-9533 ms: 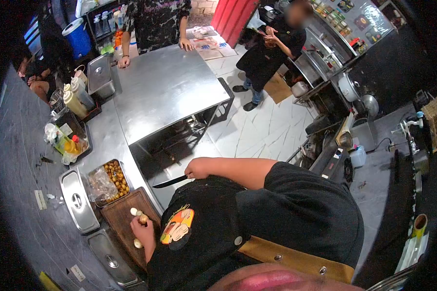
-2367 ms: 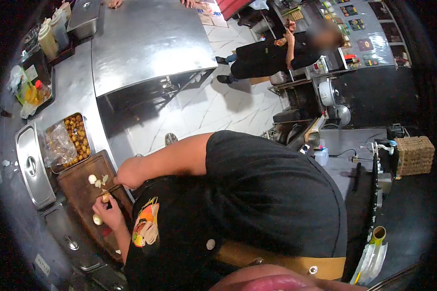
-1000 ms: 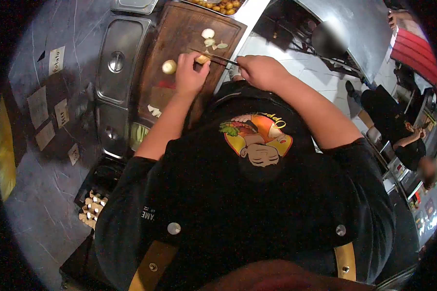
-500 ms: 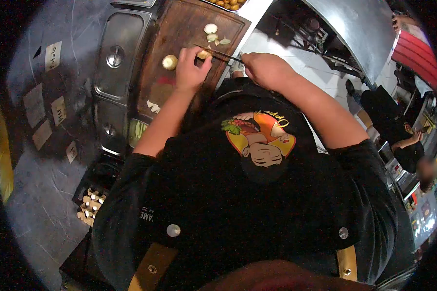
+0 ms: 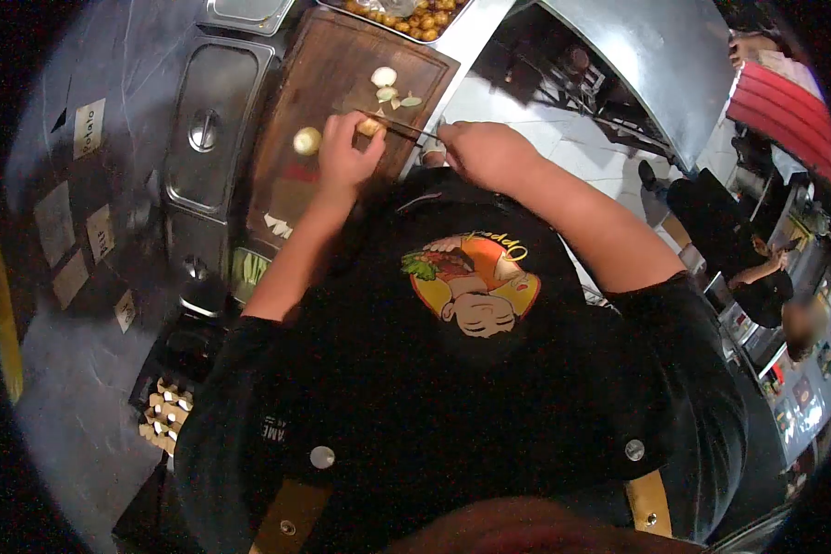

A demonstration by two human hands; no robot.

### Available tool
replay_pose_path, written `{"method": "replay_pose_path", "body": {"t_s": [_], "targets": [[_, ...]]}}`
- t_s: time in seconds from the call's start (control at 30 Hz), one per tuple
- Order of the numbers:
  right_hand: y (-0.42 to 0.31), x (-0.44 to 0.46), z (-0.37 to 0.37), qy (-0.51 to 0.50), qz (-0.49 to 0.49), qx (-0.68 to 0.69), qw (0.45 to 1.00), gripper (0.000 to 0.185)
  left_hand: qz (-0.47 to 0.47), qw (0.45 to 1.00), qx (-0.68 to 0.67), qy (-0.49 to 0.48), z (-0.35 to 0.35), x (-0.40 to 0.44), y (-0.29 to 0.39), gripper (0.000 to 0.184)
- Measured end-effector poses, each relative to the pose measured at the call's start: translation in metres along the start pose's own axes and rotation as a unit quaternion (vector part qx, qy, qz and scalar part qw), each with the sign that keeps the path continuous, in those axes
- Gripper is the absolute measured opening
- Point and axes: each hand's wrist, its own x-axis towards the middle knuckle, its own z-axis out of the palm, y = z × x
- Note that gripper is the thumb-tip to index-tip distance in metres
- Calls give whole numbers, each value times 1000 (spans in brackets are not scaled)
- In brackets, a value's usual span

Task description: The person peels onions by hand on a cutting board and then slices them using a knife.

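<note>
On the wooden cutting board [image 5: 328,60], my left hand [image 5: 346,157] pinches a small brownish-yellow onion [image 5: 370,127] between thumb and fingers. My right hand [image 5: 489,152] is closed around the handle of a knife [image 5: 404,126], whose narrow blade reaches left to the onion, at or just beyond it; whether it is cutting in cannot be made out. A pale peeled onion [image 5: 307,140] lies left of my left hand. Beyond the knife are a white onion piece [image 5: 384,78] and several trimmed scraps [image 5: 386,94]. White bits [image 5: 277,224] lie near my left forearm.
A metal tray of small round brown potatoes [image 5: 425,20] stands past the board. Lidded steel pans [image 5: 217,88] line its left side, with a pan of green strips [image 5: 249,268] nearer. An egg carton [image 5: 164,415] is at lower left. Another person [image 5: 711,208] works at right.
The whole view has shifted slightly, so the board sits lower and further left and more of the potato tray shows. Both hands keep their hold on onion and knife.
</note>
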Motion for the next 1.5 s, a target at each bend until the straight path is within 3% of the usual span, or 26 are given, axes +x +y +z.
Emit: {"method": "replay_pose_path", "body": {"t_s": [0.33, 0.53, 0.9, 1.17, 1.27, 1.5], "targets": [[-6, 38, 4, -20, -7, 37, 999, 22, 5, 999, 32, -5, -2, 0, 8, 41], [12, -2, 9, -12, -12, 15, 1000, 20, 10, 999, 36, -5, 1, -5, 6, 40], [-2, 37, 4, -30, 2, 28, 999, 19, 4, 1000, 25, -14, -1, -1, 11, 41], [6, 11, -1, -36, 6, 30, 999, 18, 5, 1000, 13, -22, -3, -4, 10, 39], [11, 14, 3, -67, 13, 12, 998, 30, 4, 1000, 18, -22, -3, -3, 12, 39], [5, 38, 23, -24, 9, 37, 999, 15, -5, 999, 24, -23, -3, -2, 15, 40]]}}
